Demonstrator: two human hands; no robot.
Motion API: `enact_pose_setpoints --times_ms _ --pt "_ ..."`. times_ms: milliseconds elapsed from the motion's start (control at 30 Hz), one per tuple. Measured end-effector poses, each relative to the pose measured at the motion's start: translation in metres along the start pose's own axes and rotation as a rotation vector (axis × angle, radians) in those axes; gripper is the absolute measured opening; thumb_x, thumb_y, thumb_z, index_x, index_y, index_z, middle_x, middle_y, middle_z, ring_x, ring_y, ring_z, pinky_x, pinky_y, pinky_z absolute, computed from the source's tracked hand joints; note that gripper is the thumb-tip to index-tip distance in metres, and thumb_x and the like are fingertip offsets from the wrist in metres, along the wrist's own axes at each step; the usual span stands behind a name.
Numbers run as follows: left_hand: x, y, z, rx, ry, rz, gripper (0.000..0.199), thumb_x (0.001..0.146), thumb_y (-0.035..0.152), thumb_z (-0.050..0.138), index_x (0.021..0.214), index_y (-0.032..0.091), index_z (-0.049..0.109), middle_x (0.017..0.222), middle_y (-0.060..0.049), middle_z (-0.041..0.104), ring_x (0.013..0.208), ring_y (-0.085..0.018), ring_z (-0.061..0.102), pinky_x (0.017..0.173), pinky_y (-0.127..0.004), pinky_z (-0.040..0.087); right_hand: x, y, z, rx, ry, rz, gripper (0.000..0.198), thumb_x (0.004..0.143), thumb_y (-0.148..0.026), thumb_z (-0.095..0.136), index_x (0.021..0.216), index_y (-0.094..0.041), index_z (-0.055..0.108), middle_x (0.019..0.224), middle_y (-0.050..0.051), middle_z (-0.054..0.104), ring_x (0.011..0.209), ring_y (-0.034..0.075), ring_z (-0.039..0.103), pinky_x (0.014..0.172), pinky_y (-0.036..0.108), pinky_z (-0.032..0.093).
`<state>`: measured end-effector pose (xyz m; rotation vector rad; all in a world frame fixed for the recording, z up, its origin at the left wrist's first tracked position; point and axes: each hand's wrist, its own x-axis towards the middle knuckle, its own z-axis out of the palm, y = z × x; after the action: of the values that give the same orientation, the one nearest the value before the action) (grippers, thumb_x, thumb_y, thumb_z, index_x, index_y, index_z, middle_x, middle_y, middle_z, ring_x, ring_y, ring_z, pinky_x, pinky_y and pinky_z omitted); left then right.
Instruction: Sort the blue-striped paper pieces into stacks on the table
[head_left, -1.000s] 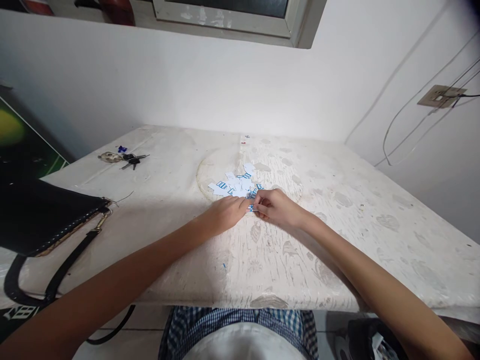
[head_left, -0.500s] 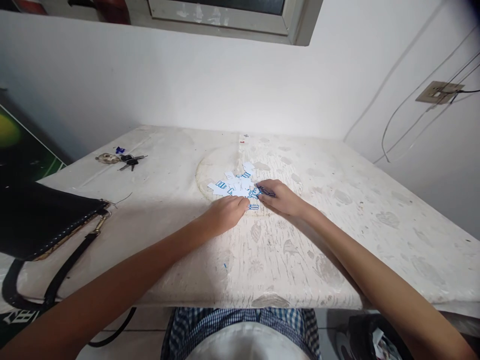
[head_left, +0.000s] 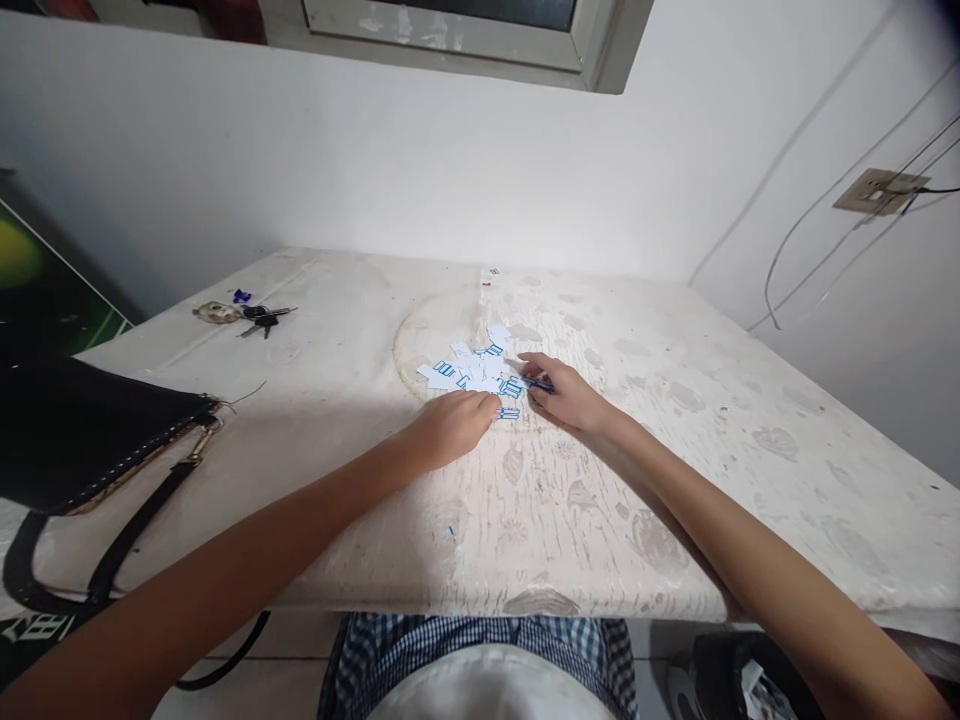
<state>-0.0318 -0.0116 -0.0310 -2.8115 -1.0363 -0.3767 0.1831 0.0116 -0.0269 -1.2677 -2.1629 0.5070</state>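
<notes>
Small white paper pieces with blue line markings lie in a loose, overlapping pile at the middle of the table. My left hand rests at the near edge of the pile, its fingers curled down; whatever is under the fingertips is hidden. To the right of the pile is my right hand, with thumb and fingers around a small dark-blue-marked piece that lies in shadow. A few blue-lined bits sit between the two hands.
A patterned plastic cover lies over the table. Keys are at the back left, nearer the edge a black bag with its strap. A wall socket has hanging wires. A bin stands below the right side.
My right hand has shifted slightly right, away from the pile, and its fingers have spread a little. My left hand stays at the pile's near edge. The view has moved slightly.
</notes>
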Motion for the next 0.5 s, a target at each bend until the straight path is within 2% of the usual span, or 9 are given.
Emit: enact_pose_setpoints --times_ms 133,267,367,500 --pt "0.000 0.000 -0.001 0.001 -0.020 -0.001 0.025 0.093 0.024 0.029 0.088 0.015 0.052 0.079 -0.004 0.060 0.071 -0.017 0.054 0.063 -0.029 0.037 0.001 0.003 -0.004 0.085 -0.011 0.031 0.055 0.070 -0.005 0.043 0.124 -0.017 0.043 0.101 0.009 0.058 0.089 0.018 0.056 0.082 0.034 0.048" --pt "0.001 0.001 -0.003 0.001 -0.027 -0.004 0.024 0.093 0.023 0.030 0.088 0.015 0.052 0.079 -0.004 0.060 0.071 -0.016 0.054 0.062 -0.028 0.036 0.001 0.005 -0.009 0.076 -0.008 0.037 0.055 0.069 -0.004 0.043 0.123 -0.017 0.044 0.101 0.009 0.056 0.084 0.017 0.056 0.080 0.033 0.049" --pt "0.001 0.000 -0.002 0.002 -0.026 -0.004 0.023 0.092 0.023 0.030 0.087 0.015 0.051 0.078 -0.003 0.059 0.069 -0.016 0.053 0.061 -0.028 0.036 0.000 0.004 -0.013 0.005 -0.041 0.039 0.051 0.071 -0.004 0.042 0.121 -0.017 0.047 0.096 0.008 0.059 0.083 0.017 0.057 0.078 0.033 0.048" --pt "0.001 0.000 -0.002 0.001 -0.025 -0.011 0.023 0.092 0.023 0.031 0.084 0.015 0.051 0.076 -0.003 0.059 0.068 -0.016 0.053 0.059 -0.028 0.034 0.001 0.006 -0.018 -0.211 -0.031 0.017 0.043 0.076 -0.006 0.039 0.116 -0.013 0.052 0.093 0.011 0.062 0.083 0.021 0.057 0.075 0.034 0.046"
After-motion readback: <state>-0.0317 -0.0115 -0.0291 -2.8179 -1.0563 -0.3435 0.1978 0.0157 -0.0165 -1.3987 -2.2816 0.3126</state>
